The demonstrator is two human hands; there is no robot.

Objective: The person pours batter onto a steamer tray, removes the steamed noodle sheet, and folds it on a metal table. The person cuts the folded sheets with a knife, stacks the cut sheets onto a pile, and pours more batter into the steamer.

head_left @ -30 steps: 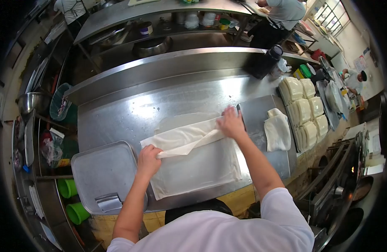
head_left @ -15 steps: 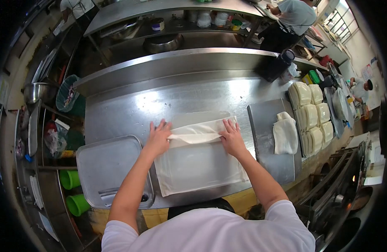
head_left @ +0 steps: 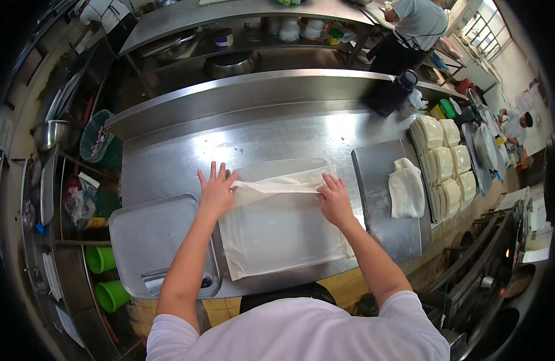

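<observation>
Thin cream cloth [head_left: 283,182] mid-worktable, both hands at its fold.
Left hand [head_left: 217,194] at fold's left end, fingers splayed; can't tell if the thumb pinches. Right hand [head_left: 335,201] at right end, fingers together, bent over the edge; can't tell how firm the grip is. Fold looks loose and slanted, so uneven pull could skew or wrinkle it; a slipping thumb would likely drop that corner. Damp-looking spots on the steel worktable [head_left: 169,165] might make cloth cling and drag. Metal tray [head_left: 151,234] at worktable's near-left corner, left forearm above it: a low elbow could nudge it. Flat grey board [head_left: 375,174] with folded cloth [head_left: 407,192] toward worktable's right end; a wide sweep could catch them.
</observation>
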